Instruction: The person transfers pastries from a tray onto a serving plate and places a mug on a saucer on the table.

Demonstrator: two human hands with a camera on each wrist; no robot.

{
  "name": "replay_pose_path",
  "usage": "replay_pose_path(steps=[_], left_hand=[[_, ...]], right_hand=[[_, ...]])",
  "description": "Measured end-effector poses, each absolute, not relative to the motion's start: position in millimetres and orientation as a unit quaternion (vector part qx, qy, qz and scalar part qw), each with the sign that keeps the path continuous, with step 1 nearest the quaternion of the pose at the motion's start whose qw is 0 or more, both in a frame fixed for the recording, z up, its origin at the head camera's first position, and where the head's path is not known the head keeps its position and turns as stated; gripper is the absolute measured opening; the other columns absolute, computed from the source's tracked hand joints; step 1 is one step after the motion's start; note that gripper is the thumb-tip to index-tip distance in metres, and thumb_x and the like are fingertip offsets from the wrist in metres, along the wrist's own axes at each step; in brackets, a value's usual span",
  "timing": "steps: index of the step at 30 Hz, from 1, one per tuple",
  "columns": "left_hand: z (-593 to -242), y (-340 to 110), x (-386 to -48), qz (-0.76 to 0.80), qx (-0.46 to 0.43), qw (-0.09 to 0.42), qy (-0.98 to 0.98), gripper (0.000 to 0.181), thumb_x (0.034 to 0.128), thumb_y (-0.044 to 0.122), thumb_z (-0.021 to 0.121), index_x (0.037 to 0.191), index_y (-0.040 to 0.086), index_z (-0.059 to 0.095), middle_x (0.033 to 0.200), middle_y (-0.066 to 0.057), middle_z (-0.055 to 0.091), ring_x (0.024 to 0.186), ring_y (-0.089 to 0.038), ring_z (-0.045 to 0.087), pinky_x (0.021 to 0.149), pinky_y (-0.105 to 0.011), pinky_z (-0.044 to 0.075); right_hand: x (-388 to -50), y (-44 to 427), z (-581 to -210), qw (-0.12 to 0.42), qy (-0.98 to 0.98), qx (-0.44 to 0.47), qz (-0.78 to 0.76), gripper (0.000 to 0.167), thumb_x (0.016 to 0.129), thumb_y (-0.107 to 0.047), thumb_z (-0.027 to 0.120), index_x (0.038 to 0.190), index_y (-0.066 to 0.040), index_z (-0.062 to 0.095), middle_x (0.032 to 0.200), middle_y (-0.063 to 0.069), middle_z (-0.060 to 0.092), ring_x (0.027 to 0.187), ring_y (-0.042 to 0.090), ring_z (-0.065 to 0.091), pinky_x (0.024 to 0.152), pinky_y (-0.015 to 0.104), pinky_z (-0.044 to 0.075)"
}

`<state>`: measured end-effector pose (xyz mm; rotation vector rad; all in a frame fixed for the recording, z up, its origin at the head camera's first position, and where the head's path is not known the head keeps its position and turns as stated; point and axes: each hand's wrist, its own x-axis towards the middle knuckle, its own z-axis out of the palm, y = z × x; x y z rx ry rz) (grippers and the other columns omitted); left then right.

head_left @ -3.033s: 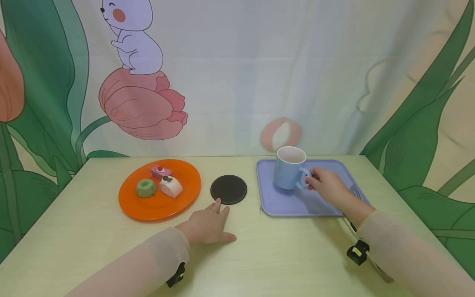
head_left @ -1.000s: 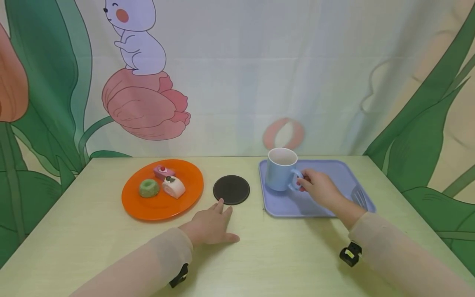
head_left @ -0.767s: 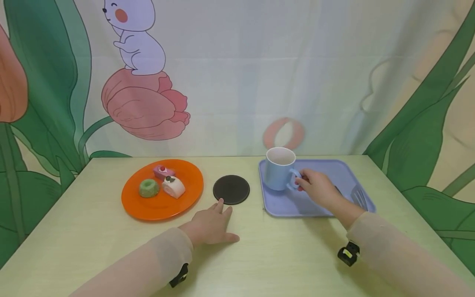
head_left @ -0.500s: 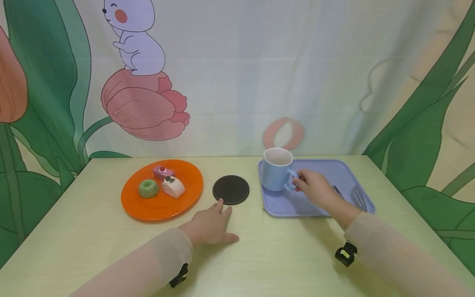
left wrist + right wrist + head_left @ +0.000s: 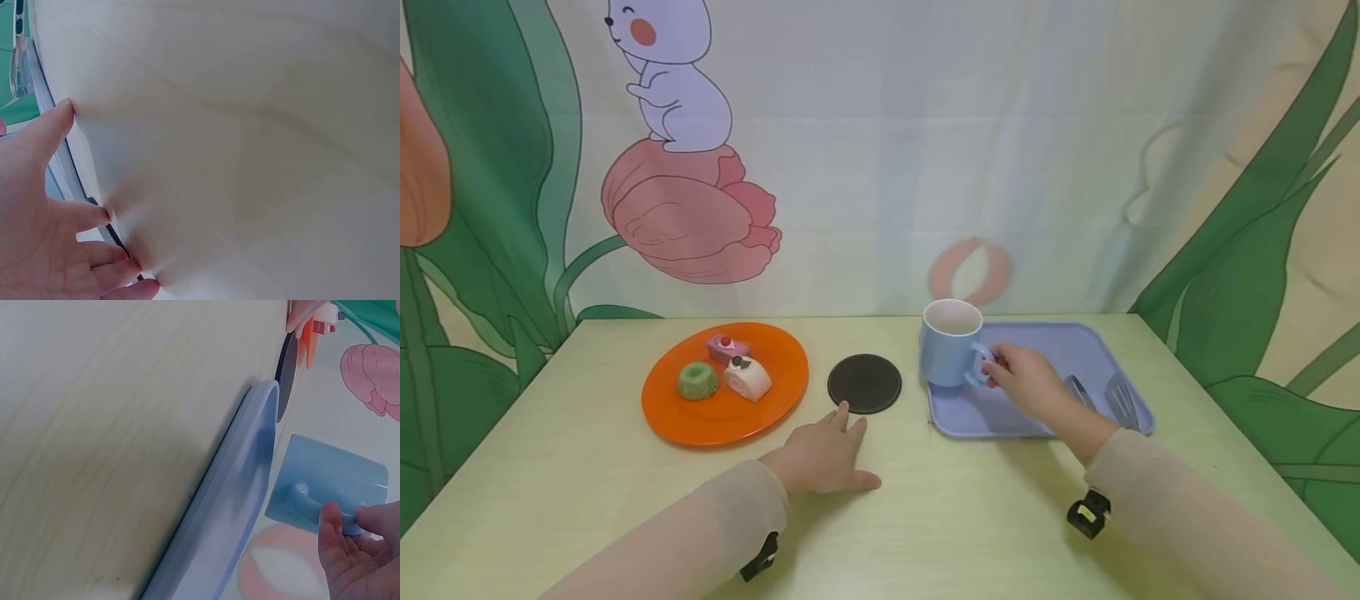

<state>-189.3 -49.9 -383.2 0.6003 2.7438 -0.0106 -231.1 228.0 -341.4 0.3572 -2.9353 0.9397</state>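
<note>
My right hand [image 5: 1022, 379] pinches the handle of a light blue mug [image 5: 950, 346]. The mug is upright, raised a little over the left edge of the lavender tray [image 5: 1000, 421]; a gap shows under its base in the right wrist view, where the mug [image 5: 328, 478] also appears. My left hand [image 5: 823, 454] lies on the table with fingers spread. One fingertip reaches the near edge of a round black coaster [image 5: 865, 383]; whether it presses on it, I cannot tell.
Left of the coaster sits an orange plate [image 5: 715, 427] with a green ring cake [image 5: 697, 381], a white roll cake [image 5: 747, 377] and a pink cake slice [image 5: 727, 348]. A fork [image 5: 1122, 402] and another metal utensil [image 5: 1079, 392], partly hidden by my right arm, lie on the tray.
My right hand has carried the mug leftward across the tray, from its middle to over its left edge. More of the cutlery shows behind the arm. My left hand has stayed put.
</note>
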Motion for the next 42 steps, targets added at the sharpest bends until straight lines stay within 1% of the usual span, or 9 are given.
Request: replay_pose_path(steps=[5,12,25,33,42], left_hand=[[-383.8,-50.3,-189.2,-0.006,0.213,0.162,0.963,0.089,0.0792,0.068,0.053,0.145,0.012,0.034,0.151,-0.018,0.021,0.136,-0.030,0.027,0.101,-0.047,0.038],[-381.6,-50.3,-186.6,-0.005,0.218,0.155,0.963,0.088,0.0800,0.066,0.055,0.144,0.009,0.035,0.150,-0.020,0.023,0.135,-0.030,0.028,0.100,-0.046,0.039],[-382.1,-50.1,-187.8,-0.001,0.213,0.163,0.963,0.088,0.0793,0.066,0.055,0.145,0.011,0.034,0.150,-0.019,0.022,0.136,-0.031,0.027,0.103,-0.046,0.036],[-382.2,-49.2,-187.3,-0.007,0.214,0.160,0.964,0.088,0.0793,0.067,0.055,0.144,0.010,0.035,0.150,-0.019,0.023,0.135,-0.031,0.028,0.101,-0.047,0.038],[-382.3,-49.6,-186.6,-0.005,0.211,0.162,0.964,0.088,0.0793,0.066,0.055,0.144,0.010,0.035,0.150,-0.019,0.022,0.136,-0.030,0.028,0.102,-0.046,0.036]], right_hand=[[-230.9,224.2,-342.2,0.023,-0.945,0.117,0.305,0.014,0.095,-0.010,0.052,0.097,0.003,0.057,0.084,0.011,0.063,0.078,0.022,0.061,0.063,0.031,0.048],[-229.9,221.2,-342.4,0.019,-0.946,0.113,0.303,0.017,0.095,-0.011,0.052,0.102,0.004,0.057,0.084,0.009,0.063,0.078,0.021,0.059,0.061,0.030,0.045],[-232.7,214.4,-346.8,0.021,-0.945,0.116,0.304,0.017,0.095,-0.011,0.052,0.102,0.003,0.057,0.083,0.008,0.063,0.077,0.020,0.059,0.060,0.029,0.045],[-233.5,209.8,-349.0,0.017,-0.946,0.115,0.302,0.014,0.095,-0.012,0.053,0.098,0.001,0.057,0.082,0.007,0.062,0.075,0.019,0.058,0.058,0.028,0.043],[-234.0,203.8,-350.9,0.020,-0.946,0.118,0.300,0.013,0.095,-0.013,0.053,0.096,0.000,0.057,0.081,0.006,0.062,0.074,0.018,0.057,0.058,0.028,0.042]])
